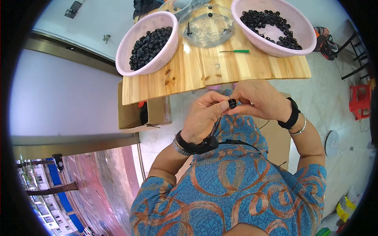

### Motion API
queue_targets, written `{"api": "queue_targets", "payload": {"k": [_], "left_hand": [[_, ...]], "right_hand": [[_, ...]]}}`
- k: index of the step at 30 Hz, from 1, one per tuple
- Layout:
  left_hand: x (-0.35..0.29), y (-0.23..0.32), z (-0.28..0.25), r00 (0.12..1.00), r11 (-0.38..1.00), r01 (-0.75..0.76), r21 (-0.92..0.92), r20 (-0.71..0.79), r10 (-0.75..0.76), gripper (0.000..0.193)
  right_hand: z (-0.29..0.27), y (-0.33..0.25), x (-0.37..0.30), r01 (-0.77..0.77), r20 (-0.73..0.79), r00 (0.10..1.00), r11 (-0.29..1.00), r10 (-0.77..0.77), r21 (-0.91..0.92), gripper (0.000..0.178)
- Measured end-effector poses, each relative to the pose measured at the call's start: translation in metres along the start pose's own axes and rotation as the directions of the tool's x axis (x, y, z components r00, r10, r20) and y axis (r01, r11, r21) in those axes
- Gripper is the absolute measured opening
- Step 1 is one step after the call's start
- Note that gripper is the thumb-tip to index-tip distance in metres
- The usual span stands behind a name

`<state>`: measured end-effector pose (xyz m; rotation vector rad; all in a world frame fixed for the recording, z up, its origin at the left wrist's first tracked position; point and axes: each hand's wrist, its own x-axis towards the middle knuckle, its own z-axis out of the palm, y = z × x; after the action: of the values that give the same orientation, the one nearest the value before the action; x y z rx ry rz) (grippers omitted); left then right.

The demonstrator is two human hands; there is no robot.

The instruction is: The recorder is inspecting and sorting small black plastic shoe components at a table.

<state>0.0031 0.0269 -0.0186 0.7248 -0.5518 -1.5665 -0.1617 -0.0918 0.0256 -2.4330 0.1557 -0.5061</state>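
Note:
Just off the table's near edge, my two hands meet in front of my body. My left hand (pixel 207 114) pinches a small round black plastic part (pixel 232 104) between thumb and fingers. From the other side, the fingers of my right hand (pixel 256 98) close on the same part. Its finer shape is partly hidden by the fingertips. Many small black parts (pixel 151 48) fill a pink basket (pixel 123 55) at the table's left. Another pink basket (pixel 307 33) at the right holds similar black parts (pixel 271 27), spread in a ring.
On the wooden table (pixel 232 69) lies a thin tool with a green handle (pixel 241 51). Behind it stands a clear round basin (pixel 206 27) with a few black bits. A cardboard box (pixel 163 114) sits below the left side. Red stools (pixel 359 102) stand at the right.

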Motion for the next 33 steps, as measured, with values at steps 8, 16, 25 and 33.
{"api": "queue_targets", "payload": {"k": [8,16,25,33], "left_hand": [[-0.001,-0.006,-0.002,0.991,0.987,0.099,-0.126,-0.073,-0.108,0.009],[0.018,0.019,0.006,0.989,0.950,0.068,-0.305,-0.107,-0.105,0.017],[0.017,0.119,-0.013,0.874,0.875,-0.353,0.333,-0.216,0.435,0.025],[0.034,0.244,-0.055,0.852,0.394,-0.103,0.913,-0.124,0.509,0.021]], "right_hand": [[0.014,0.014,-0.001,0.127,-0.108,0.984,0.985,-0.140,-0.118,0.028],[0.014,0.028,0.003,-0.140,-0.022,0.963,0.569,0.268,0.811,0.026],[0.027,0.026,0.004,-0.169,-0.105,0.907,0.581,0.407,0.796,0.024],[0.024,0.046,0.000,-0.181,-0.172,0.892,0.678,0.419,0.712,0.018]]}}
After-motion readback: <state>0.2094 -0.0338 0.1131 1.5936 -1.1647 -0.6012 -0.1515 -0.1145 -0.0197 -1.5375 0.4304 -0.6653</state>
